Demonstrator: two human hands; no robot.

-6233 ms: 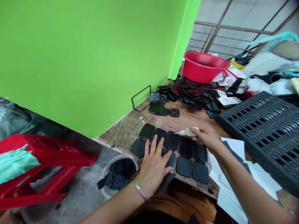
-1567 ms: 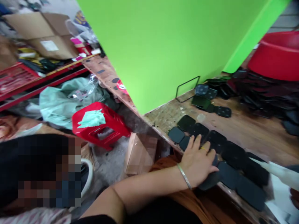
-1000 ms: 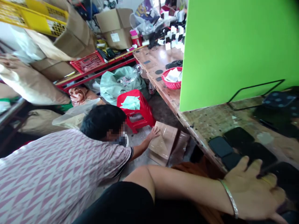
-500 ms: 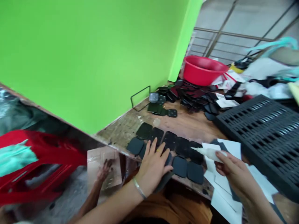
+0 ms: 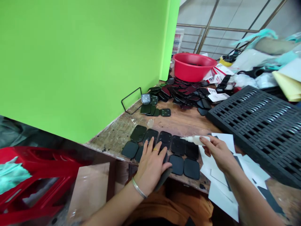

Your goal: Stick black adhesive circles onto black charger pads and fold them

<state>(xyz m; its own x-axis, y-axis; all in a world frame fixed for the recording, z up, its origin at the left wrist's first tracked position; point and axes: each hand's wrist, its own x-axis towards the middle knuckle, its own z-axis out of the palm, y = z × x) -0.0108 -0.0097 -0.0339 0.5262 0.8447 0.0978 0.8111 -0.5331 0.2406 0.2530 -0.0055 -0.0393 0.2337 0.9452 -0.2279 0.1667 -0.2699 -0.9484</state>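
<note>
My right hand (image 5: 217,153) grips a white squeeze bottle (image 5: 196,140) with a thin nozzle. The nozzle points left, and its tip is over a black square plate (image 5: 178,145) in the back row; I cannot tell if they touch. Glossy wet-looking marks show on another back-row plate (image 5: 165,138). Matte dark squares (image 5: 176,164) form a front row along the table edge. My left hand (image 5: 152,163), fingers spread, lies over the middle of both rows and hides some squares. A dark flat piece (image 5: 164,179) shows beneath its thumb and palm.
A green panel (image 5: 82,62) borders the table at left. Behind are a heap of dark plates (image 5: 188,92) and a red basin (image 5: 194,67). White sheets (image 5: 223,194) and a black slotted tray (image 5: 256,125) lie at right. A red stool (image 5: 35,179) and a cardboard box (image 5: 90,188) stand below left.
The view has shifted. My right hand has brought the bottle's tip slightly left along the back row. Another person's hand, earlier over the cardboard box, is out of sight. My left hand stays spread.
</note>
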